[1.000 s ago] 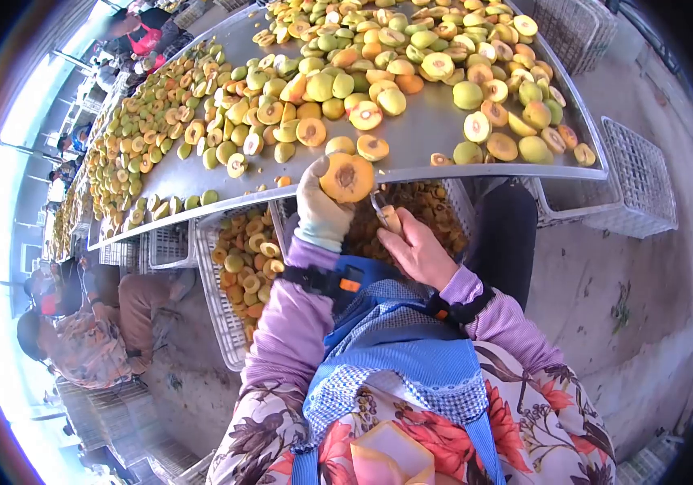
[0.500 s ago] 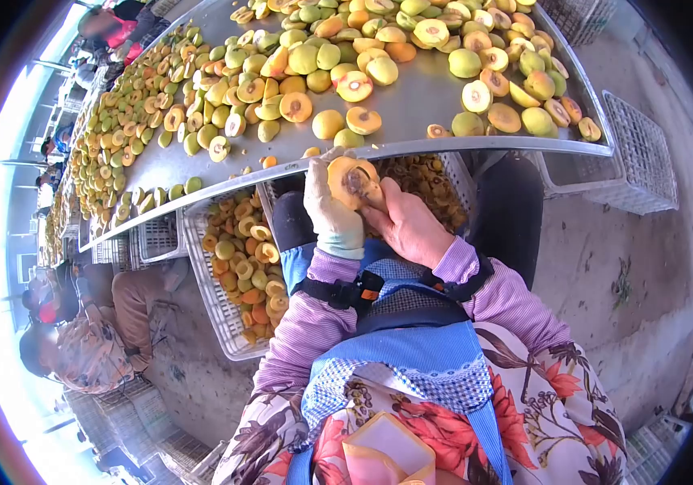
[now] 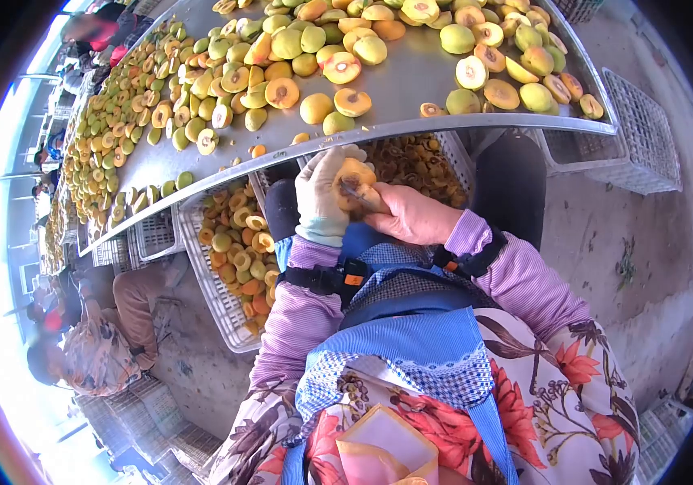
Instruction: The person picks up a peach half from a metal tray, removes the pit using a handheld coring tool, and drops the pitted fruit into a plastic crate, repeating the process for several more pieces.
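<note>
My left hand [image 3: 320, 192], in a pale glove, wraps around a halved yellow peach [image 3: 353, 171] just below the metal table's front edge. The peach's cut face is toward me, with a brown hollow in the middle. My bare right hand [image 3: 418, 215] is closed, its fingertips pressed against the lower right of the fruit. Something narrow and dark seems to run from those fingers into the hollow, but the fingers hide most of it. Behind the hands, a crate of brown-orange scraps [image 3: 411, 168] sits under the table edge.
Halved and whole peaches [image 3: 286, 44] are spread over the metal table [image 3: 411, 89]. Left of my knees stands a white crate [image 3: 229, 327] full of peach halves. Stacked plastic crates [image 3: 642, 137] stand at the right. Another person [image 3: 96, 347] sits at the left.
Both hands have come slightly nearer each other around the peach, and the fruit has tilted. The right hand has turned, its back more level. The view has shifted a little.
</note>
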Demonstrator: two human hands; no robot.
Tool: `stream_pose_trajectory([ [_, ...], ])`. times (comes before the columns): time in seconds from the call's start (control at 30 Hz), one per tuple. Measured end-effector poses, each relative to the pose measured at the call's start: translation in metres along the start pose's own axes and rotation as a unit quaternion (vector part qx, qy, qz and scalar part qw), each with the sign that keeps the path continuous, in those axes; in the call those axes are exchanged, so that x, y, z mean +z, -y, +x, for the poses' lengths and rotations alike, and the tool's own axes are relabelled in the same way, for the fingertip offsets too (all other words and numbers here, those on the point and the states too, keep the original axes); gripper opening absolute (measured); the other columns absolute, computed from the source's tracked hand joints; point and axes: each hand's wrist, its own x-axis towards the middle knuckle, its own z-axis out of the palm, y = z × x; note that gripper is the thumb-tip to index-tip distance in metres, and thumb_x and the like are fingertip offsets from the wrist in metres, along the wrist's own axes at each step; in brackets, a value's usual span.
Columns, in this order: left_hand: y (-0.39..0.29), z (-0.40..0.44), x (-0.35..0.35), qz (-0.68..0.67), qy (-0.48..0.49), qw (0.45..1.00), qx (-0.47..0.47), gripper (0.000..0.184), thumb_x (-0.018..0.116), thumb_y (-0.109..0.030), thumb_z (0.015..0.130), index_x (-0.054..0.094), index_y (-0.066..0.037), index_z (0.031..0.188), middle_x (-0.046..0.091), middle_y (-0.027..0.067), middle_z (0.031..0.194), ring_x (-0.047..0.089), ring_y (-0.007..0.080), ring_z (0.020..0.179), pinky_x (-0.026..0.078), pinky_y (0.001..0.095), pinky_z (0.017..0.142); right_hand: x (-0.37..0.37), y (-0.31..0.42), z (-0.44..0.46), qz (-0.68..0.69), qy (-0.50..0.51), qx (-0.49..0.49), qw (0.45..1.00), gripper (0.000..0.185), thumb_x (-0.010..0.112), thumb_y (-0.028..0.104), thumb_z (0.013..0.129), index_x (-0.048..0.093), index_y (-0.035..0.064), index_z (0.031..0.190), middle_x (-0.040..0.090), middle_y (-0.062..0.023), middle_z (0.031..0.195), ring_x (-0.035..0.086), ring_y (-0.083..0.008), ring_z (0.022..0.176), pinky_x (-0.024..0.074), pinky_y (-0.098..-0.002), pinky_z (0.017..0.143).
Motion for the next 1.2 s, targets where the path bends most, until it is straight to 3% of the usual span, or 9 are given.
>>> stream_pose_trajectory([
  [0.17, -0.001, -0.002, -0.004, 0.1, 0.038, 0.994, 0.0, 0.027, 0.054, -0.018, 0.09, 0.06, 0.007, 0.098, 0.065, 0.0155, 0.089, 0.065, 0.025, 0.076, 0.054, 0.0337, 0.07, -0.017, 0.01, 0.001, -0.007, 0.083, 0.028, 0.996, 0.027, 0.057, 0.016, 0.085, 0.053, -0.0001, 0.106, 0.061, -0.0202, 0.093, 0.058, -0.037, 0.093, 0.0451, -0.0412, 0.084],
  [0.27, -0.005, -0.003, -0.001, 0.102, 0.014, 0.994, -0.025, 0.025, 0.056, -0.016, 0.089, 0.061, 0.007, 0.097, 0.065, 0.0154, 0.087, 0.065, 0.0249, 0.073, 0.054, 0.0324, 0.067, -0.03, 0.04, 0.004, 0.054, 0.177, 0.303, 0.935, 0.03, 0.057, 0.017, 0.086, 0.051, 0.0007, 0.111, 0.063, -0.0167, 0.092, 0.061, -0.0295, 0.088, 0.0461, -0.0381, 0.084],
  [0.4, -0.001, 0.006, 0.002, -0.017, -0.047, 0.997, -0.057, 0.021, 0.058, -0.013, 0.087, 0.061, 0.006, 0.095, 0.065, 0.0161, 0.086, 0.065, 0.0257, 0.07, 0.055, 0.0339, 0.066, 0.005, 0.003, 0.001, -0.042, 0.005, 0.041, 0.998, 0.031, 0.057, 0.017, 0.087, 0.052, 0.001, 0.113, 0.062, -0.008, 0.081, 0.06, -0.0191, 0.067, 0.0495, -0.0302, 0.064],
  [0.57, -0.003, -0.006, 0.01, 0.044, 0.006, 0.999, -0.015, 0.021, 0.062, -0.016, 0.085, 0.066, 0.004, 0.092, 0.067, 0.0121, 0.085, 0.064, 0.0183, 0.07, 0.052, 0.0282, 0.062, -0.019, 0.034, -0.008, 0.356, 0.156, 0.337, 0.857, 0.009, 0.049, 0.02, 0.094, 0.045, 0.0123, 0.091, 0.033, 0.0074, 0.055, 0.029, -0.002, 0.038, 0.0302, -0.0204, 0.032],
  [0.87, -0.008, -0.004, 0.02, -0.178, 0.137, 0.971, -0.077, 0.028, 0.059, -0.023, 0.089, 0.064, 0.005, 0.094, 0.067, 0.0122, 0.086, 0.065, 0.0218, 0.078, 0.054, 0.033, 0.07, -0.03, 0.017, -0.036, 0.509, 0.164, 0.24, 0.81, 0.016, 0.051, 0.023, 0.093, 0.044, 0.0128, 0.082, 0.036, 0.0068, 0.051, 0.029, -0.001, 0.034, 0.0226, -0.0181, 0.029],
  [0.93, -0.008, 0.0, 0.009, -0.018, 0.057, 0.998, 0.027, 0.026, 0.063, -0.022, 0.086, 0.065, 0.004, 0.093, 0.066, 0.0089, 0.084, 0.062, 0.0171, 0.078, 0.051, 0.0301, 0.07, -0.035, 0.01, -0.039, 0.485, 0.118, 0.261, 0.826, 0.016, 0.052, 0.023, 0.092, 0.045, 0.0119, 0.083, 0.036, 0.0062, 0.051, 0.03, -0.0014, 0.035, 0.0234, -0.0185, 0.03],
  [1.03, -0.033, -0.008, -0.02, 0.259, -0.096, 0.936, 0.22, 0.025, 0.066, -0.021, 0.083, 0.067, 0.002, 0.093, 0.065, 0.0055, 0.083, 0.059, 0.0123, 0.077, 0.048, 0.0261, 0.069, -0.018, 0.005, -0.032, 0.138, 0.008, 0.276, 0.951, 0.017, 0.055, 0.023, 0.089, 0.05, 0.007, 0.09, 0.045, 0.001, 0.058, 0.041, -0.008, 0.041, 0.0331, -0.0238, 0.035],
  [1.13, -0.071, -0.025, -0.104, 0.201, -0.249, 0.941, 0.112, 0.029, 0.066, -0.023, 0.082, 0.067, 0.002, 0.095, 0.066, 0.0046, 0.086, 0.059, 0.0106, 0.078, 0.047, 0.0246, 0.071, -0.017, -0.001, -0.031, 0.154, 0.006, 0.302, 0.941, 0.021, 0.055, 0.022, 0.089, 0.049, 0.0039, 0.095, 0.044, 0.0004, 0.058, 0.043, -0.009, 0.041, 0.0361, -0.0259, 0.037],
  [1.2, -0.077, -0.025, -0.17, 0.438, -0.261, 0.853, 0.113, 0.032, 0.065, -0.026, 0.082, 0.066, 0.001, 0.1, 0.067, 0.008, 0.087, 0.061, 0.0143, 0.078, 0.048, 0.0273, 0.073, -0.015, 0.001, -0.03, 0.135, -0.025, 0.29, 0.947, 0.022, 0.055, 0.022, 0.089, 0.048, 0.0025, 0.097, 0.044, 0.0003, 0.058, 0.043, -0.0092, 0.041, 0.0361, -0.0261, 0.037],
])
